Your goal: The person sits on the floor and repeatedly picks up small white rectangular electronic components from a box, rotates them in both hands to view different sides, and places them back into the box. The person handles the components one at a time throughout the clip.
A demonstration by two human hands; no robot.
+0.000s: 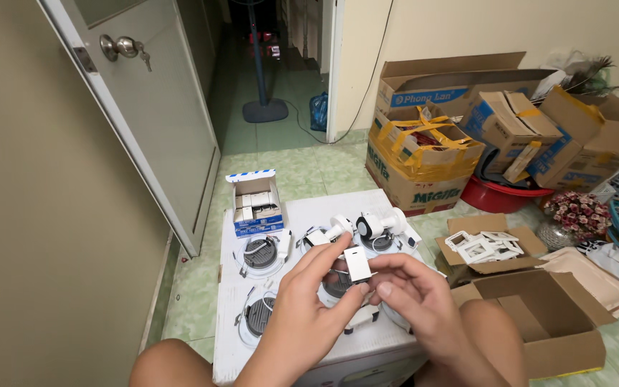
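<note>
Both my hands meet over a white board [302, 215] that lies on the floor in front of my knees. My left hand [309, 301] and my right hand [417, 297] pinch a small white rectangular part [358, 264] between their fingertips. Thin wires run from it down towards a round white downlight [338, 285] partly hidden under my fingers. Other round downlights [261, 254] lie face down on the board. Two white spotlight heads [381, 223] lie at the board's far edge.
A small open box of packed parts [256, 204] stands at the board's far left. An open cardboard box [546, 319] and a flap holding white plastic frames [485, 246] sit to the right. Taped cartons [424, 154], a red basin [499, 193] and an open door [159, 107] stand behind.
</note>
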